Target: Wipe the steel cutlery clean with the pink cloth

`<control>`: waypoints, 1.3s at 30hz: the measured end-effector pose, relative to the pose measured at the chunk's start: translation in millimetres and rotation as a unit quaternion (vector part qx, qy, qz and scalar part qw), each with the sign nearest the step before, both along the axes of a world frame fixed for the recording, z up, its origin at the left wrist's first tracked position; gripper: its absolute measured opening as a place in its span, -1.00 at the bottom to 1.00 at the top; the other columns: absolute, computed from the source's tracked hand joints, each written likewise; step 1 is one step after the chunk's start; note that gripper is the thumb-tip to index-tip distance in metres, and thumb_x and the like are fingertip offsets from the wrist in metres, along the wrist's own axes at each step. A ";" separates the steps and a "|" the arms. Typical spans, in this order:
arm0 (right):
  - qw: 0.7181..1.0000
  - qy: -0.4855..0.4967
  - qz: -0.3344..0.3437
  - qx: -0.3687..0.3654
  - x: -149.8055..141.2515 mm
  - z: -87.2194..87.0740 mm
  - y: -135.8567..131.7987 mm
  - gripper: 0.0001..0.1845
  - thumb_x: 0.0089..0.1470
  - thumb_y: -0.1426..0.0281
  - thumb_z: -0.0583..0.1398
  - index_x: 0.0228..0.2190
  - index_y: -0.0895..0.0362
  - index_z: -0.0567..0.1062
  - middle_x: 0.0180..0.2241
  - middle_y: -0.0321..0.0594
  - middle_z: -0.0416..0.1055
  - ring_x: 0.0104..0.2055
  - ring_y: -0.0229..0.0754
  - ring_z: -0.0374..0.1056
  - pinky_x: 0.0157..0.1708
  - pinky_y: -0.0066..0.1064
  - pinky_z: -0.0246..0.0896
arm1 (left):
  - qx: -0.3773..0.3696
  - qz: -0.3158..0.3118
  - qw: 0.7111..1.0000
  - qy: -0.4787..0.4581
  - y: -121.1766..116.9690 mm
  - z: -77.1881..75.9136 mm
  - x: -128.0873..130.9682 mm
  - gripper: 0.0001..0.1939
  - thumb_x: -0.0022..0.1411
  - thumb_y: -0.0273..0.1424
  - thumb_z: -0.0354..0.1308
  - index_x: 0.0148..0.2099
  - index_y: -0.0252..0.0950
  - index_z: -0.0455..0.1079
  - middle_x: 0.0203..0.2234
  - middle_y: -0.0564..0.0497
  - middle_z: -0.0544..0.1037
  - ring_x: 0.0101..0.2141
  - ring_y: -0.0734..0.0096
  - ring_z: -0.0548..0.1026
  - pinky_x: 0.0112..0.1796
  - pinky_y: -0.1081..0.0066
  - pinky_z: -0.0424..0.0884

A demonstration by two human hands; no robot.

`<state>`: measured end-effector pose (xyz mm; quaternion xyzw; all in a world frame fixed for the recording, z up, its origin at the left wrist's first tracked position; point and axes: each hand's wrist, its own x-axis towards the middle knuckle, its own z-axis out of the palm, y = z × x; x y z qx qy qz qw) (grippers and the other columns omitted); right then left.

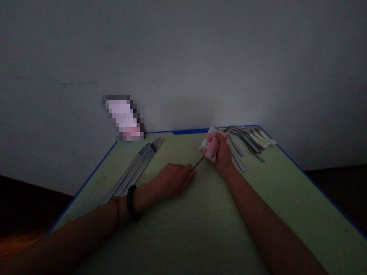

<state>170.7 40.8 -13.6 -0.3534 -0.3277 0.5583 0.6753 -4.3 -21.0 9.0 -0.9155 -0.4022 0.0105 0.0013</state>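
Observation:
My left hand [173, 180] rests on the green table [200, 229] with its fingers pinched on the handle end of a thin metal utensil [198, 163]. My right hand [223, 152] is closed around a pink and white cloth [210, 144], which wraps the utensil's far end. That end is hidden inside the cloth. A dark band sits on my left wrist [131, 203].
A row of table knives [134, 170] lies at the left of the table. Several spoons and other cutlery [249, 139] lie at the back right corner. A blurred pink-white object [124, 116] leans against the wall behind. The table has a blue edge.

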 end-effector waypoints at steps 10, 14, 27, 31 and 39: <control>0.980 0.199 -0.022 -0.003 10.7 4.2 2.3 -0.82 0.02 0.22 0.16 -0.44 0.05 0.31 -0.59 -0.46 0.35 -0.59 -0.36 0.33 -0.55 -0.49 0.31 | -0.010 -0.120 0.991 -0.065 4.3 4.5 -11.6 -0.65 0.40 -0.30 -0.22 -0.38 -0.30 0.24 -0.56 0.04 0.41 -0.54 0.43 0.37 -0.44 0.42 0.26; 0.991 0.132 0.012 -0.001 3.9 1.0 2.8 -0.69 0.01 0.07 0.19 -0.40 0.06 0.37 -0.50 -0.39 0.44 -0.51 -0.32 0.38 -0.44 -0.42 0.39 | -0.065 -0.102 0.986 -0.114 8.1 2.0 -13.1 -0.60 0.42 -0.27 -0.25 -0.40 -0.31 0.24 -0.56 0.04 0.40 -0.54 0.46 0.37 -0.43 0.44 0.26; 0.947 0.275 0.165 0.002 16.8 9.8 -7.8 -0.74 0.05 0.23 0.06 -0.39 0.10 0.47 -0.44 -0.25 0.51 -0.34 -0.16 0.42 -0.03 -0.10 0.31 | -0.148 0.008 0.967 -0.207 12.4 0.4 -11.8 -0.58 0.40 -0.20 -0.24 -0.40 -0.31 0.25 -0.60 0.09 0.36 -0.55 0.47 0.32 -0.48 0.48 0.22; 0.953 0.276 0.123 -0.005 14.0 5.7 -0.9 -0.77 0.05 0.31 0.04 -0.40 0.10 0.47 -0.42 -0.26 0.52 -0.32 -0.17 0.42 -0.07 -0.11 0.33 | -0.161 0.033 0.961 -0.222 12.8 0.8 -11.2 -0.57 0.39 -0.17 -0.24 -0.40 -0.30 0.24 -0.61 0.10 0.34 -0.55 0.48 0.31 -0.49 0.49 0.22; 0.985 0.065 0.161 0.027 5.6 -2.9 1.3 -0.84 -0.03 0.27 0.26 -0.43 0.12 0.50 -0.41 -0.29 0.51 -0.33 -0.24 0.41 -0.25 -0.36 0.38 | -0.160 -0.021 0.966 -0.201 12.0 1.7 -12.8 -0.57 0.39 -0.19 -0.24 -0.38 -0.32 0.26 -0.61 0.10 0.33 -0.57 0.49 0.31 -0.47 0.49 0.24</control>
